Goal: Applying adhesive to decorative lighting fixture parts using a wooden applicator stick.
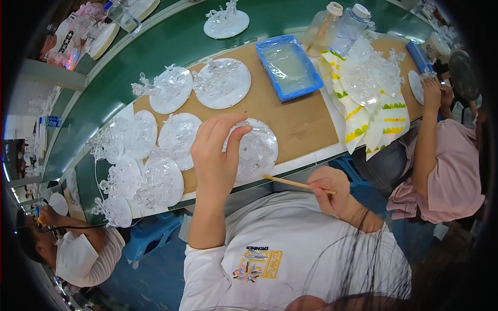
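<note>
My left hand [217, 150] is over the left part of a white round disc [262, 150] that carries clear plastic pieces. Its thumb and fingers curl toward each other; whatever is between the tips is clear or too small to make out. Lower and to the right, my right hand [332, 191] grips a thin wooden stick [290, 183]. The stick points left, its tip near the disc's lower edge and apart from my left hand.
More white discs with clear figures [223, 83] stand left and behind. A blue tray [288, 67] holds clear liquid or film. Bottles [324, 28] and a patterned plastic sheet with clear parts [363, 98] lie right. Co-workers sit at both sides; one wears a pink top [446, 171].
</note>
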A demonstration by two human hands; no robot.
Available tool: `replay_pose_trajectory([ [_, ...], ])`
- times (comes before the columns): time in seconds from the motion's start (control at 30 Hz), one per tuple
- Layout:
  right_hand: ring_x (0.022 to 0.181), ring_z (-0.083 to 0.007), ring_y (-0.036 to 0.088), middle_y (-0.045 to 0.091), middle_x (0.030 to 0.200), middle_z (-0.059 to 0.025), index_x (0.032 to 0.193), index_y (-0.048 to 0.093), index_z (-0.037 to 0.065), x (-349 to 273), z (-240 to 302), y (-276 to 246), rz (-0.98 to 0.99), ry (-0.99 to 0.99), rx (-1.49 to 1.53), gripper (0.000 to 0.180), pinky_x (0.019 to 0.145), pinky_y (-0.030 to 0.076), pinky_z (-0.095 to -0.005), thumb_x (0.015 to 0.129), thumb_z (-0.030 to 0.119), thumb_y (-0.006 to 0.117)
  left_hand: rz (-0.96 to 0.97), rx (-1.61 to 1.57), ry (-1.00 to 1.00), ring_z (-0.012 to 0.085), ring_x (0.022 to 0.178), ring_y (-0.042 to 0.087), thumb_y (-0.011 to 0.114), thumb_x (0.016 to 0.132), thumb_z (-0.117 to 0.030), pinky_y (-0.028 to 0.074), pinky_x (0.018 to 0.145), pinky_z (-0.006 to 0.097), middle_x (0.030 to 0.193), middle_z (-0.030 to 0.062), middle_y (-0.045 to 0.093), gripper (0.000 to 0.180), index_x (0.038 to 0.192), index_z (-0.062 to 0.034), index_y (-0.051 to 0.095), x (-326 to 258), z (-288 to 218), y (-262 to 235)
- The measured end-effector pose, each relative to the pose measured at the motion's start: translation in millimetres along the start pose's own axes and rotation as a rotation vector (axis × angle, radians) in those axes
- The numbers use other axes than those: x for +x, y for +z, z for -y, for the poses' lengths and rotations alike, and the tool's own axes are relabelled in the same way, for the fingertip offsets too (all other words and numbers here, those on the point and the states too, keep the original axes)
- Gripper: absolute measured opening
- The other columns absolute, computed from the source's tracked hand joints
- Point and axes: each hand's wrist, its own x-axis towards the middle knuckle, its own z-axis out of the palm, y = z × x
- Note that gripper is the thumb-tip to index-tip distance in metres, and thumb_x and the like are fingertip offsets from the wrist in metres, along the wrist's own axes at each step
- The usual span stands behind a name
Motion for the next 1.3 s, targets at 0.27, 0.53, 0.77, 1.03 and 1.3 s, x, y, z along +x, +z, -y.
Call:
replay_pose_trajectory([
  [0.27,0.068,-0.0214,0.059,0.062,0.081,-0.0143,0.095,0.054,0.001,2,-7,-15,-0.134,0.215,0.022,0.009,0.062,0.047,-0.0302,0.092,0.009,0.052,0.05,-0.014,0.022,0.0218,0.084,0.063,0.069,0.077,0.002,0.048,0.076,0.03,0.091,0.0098,0.067,0.018,0.095,-0.0007,0.065,5,0,-10],
  [0.53,0.065,-0.0182,0.055,0.058,0.073,-0.0122,0.093,0.055,-0.001,7,-18,-14,-0.137,0.222,0.067,0.016,0.061,0.046,-0.0291,0.095,0.013,0.048,0.144,0.01,0.092,0.0277,0.082,0.063,0.068,0.076,0.0,0.048,0.074,0.036,0.089,0.0094,0.067,0.019,0.095,-0.0055,0.067,10,1,-22],
  [0.77,0.053,-0.0167,0.05,0.048,0.066,-0.0104,0.085,0.046,0.003,-6,10,-51,-0.57,0.097,0.239,0.028,0.045,0.042,-0.0262,0.096,0.028,0.054,0.004,0.131,0.111,0.0257,0.073,0.064,0.069,0.063,0.011,0.051,0.065,0.034,0.082,0.0077,0.068,0.031,0.088,-0.0059,0.065,-7,-51,-88],
  [1.03,0.057,-0.0142,0.051,0.056,0.071,-0.0127,0.092,0.046,0.003,-10,-21,-61,-0.631,-0.023,0.296,0.023,0.053,0.041,-0.0239,0.099,0.025,0.046,-0.149,0.719,0.222,0.0337,0.08,0.066,0.063,0.085,-0.011,0.051,0.069,0.039,0.087,0.0155,0.067,0.016,0.1,-0.0043,0.06,217,-33,-93],
  [1.3,0.057,-0.0146,0.051,0.055,0.07,-0.0123,0.092,0.047,0.002,18,-24,-82,-0.733,-0.051,0.189,0.02,0.052,0.041,-0.0246,0.098,0.021,0.046,0.456,1.093,-0.027,0.0382,0.096,0.064,0.053,0.082,-0.009,0.052,0.078,0.045,0.099,0.0232,0.066,0.024,0.101,0.0001,0.064,344,128,16],
])
